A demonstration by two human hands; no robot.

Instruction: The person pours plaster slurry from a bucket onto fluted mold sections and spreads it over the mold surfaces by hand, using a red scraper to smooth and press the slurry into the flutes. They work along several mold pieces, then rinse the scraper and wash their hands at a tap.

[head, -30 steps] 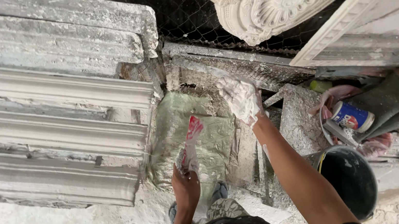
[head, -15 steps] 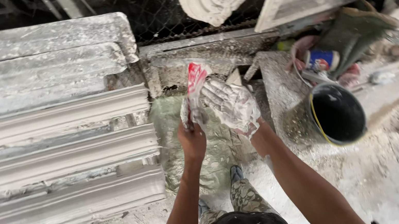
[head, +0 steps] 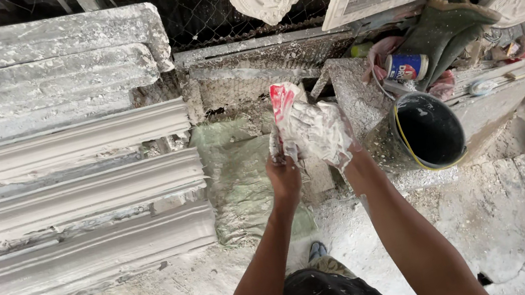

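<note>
Far left: stacked plaster cornice mouldings (head: pixel 70 188). Centre: left hand (head: pixel 283 173) fingers wrapped around the lower end of a red-and-white plastic bag (head: pixel 284 107), held upright at chest height. Right hand (head: pixel 322 133), plaster-coated, fingers curled against the bag's side. Right: black bucket (head: pixel 431 137) on the ledge, interior dark, contents not discernible. Blue can (head: pixel 406 68) behind it, lying sideways.

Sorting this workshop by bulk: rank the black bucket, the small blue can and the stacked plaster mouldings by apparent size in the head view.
1. Stacked plaster mouldings, by far.
2. Black bucket.
3. Small blue can, lying farther back, so perhaps slightly understated.
</note>
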